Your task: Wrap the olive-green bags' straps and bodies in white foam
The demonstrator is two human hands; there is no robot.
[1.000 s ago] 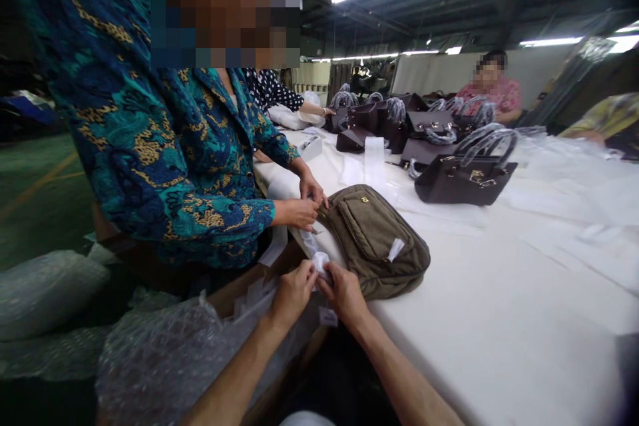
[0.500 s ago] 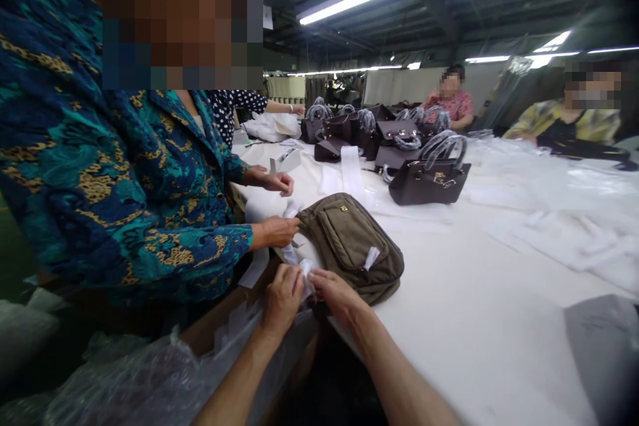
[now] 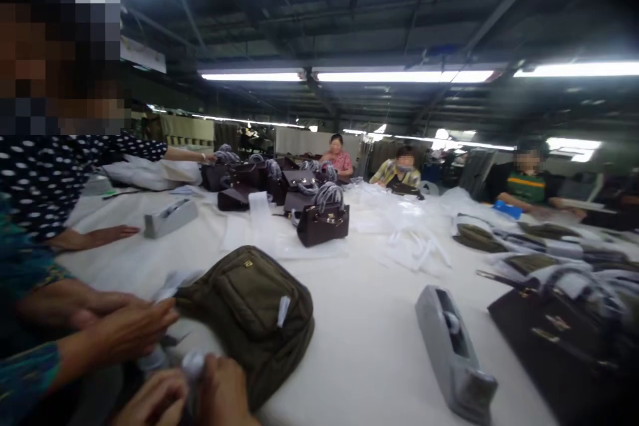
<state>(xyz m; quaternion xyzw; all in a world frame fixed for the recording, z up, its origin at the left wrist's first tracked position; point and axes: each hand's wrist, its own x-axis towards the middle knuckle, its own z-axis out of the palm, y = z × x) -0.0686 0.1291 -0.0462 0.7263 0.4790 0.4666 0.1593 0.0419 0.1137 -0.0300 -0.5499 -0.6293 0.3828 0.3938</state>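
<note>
Item: olive bag, on worktop.
Your left hand and right hand both clamp the white wrap, at the bag's 7 o'clock.

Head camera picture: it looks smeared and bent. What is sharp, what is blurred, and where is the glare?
In the head view, motion blur smears the dark handbag at right, the left hand and the right hand; the olive bag stays fairly clear; the ceiling tube lights blow out white; the table bows from wide-angle distortion; corners darken.

Workers sat around a long white table crowded with handbags under factory strip lights.
</note>
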